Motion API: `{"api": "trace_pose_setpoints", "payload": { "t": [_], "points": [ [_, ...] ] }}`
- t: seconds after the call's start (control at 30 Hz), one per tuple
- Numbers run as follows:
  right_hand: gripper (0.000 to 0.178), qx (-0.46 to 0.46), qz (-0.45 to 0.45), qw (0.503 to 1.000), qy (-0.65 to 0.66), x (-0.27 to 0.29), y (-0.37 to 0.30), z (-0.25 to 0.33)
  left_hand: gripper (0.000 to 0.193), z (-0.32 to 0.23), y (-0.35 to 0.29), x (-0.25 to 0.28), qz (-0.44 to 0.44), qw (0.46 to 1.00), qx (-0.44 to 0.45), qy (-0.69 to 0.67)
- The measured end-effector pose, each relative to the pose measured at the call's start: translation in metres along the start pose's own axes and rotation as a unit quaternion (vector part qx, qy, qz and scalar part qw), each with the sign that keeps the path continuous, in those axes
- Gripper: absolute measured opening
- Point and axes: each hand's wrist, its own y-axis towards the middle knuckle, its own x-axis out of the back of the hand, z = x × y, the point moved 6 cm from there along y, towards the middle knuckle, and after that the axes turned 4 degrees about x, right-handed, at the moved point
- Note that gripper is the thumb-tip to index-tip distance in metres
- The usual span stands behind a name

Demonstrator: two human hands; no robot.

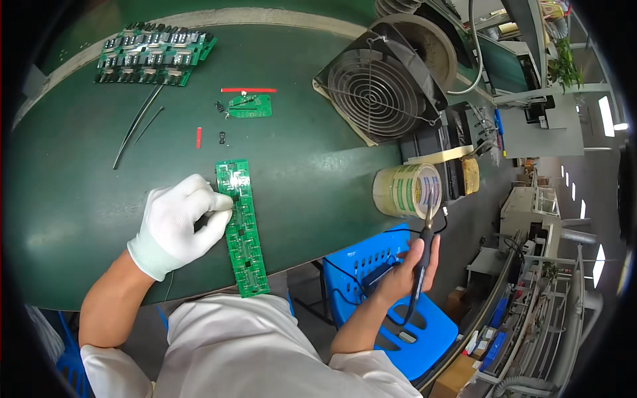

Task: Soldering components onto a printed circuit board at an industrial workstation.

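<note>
A white glove covers my left hand (pixel 182 222), its thumb and forefinger pinched at the left edge of a long green circuit board (pixel 247 255). What sits between those fingertips is too small to make out. A thin wire (pixel 170 284) shows below the glove's cuff. The board lies lengthwise toward me, its near end at the table edge. My bare right hand (pixel 401 272) is closed around a soldering iron (pixel 422 259) with a dark handle. The iron points upward, and its metal tip is in front of the open end of a large tape roll (pixel 405 190).
Stacked circuit boards (pixel 156 54) lie far left, near black cable ties (pixel 138 126). A small green board (pixel 251 106), red strips (pixel 249 90) and black parts (pixel 222 137) lie mid-table. A caged fan (pixel 375 93) stands far right. A blue chair (pixel 405 331) is below the table edge.
</note>
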Motion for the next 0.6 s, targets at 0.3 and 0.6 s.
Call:
{"api": "trace_pose_setpoints", "payload": {
  "t": [0.3,0.6],
  "points": [
    [0.029,0.016,0.225,0.965,0.133,-0.034,-0.039,0.040,0.005,0.002,0.002,-0.009,0.010,0.999,-0.004,0.034],
    [0.024,0.112,0.383,0.907,0.132,-0.066,-0.073,0.071,0.009,0.003,-0.001,-0.004,-0.028,0.999,-0.028,0.010]
  ]
}}
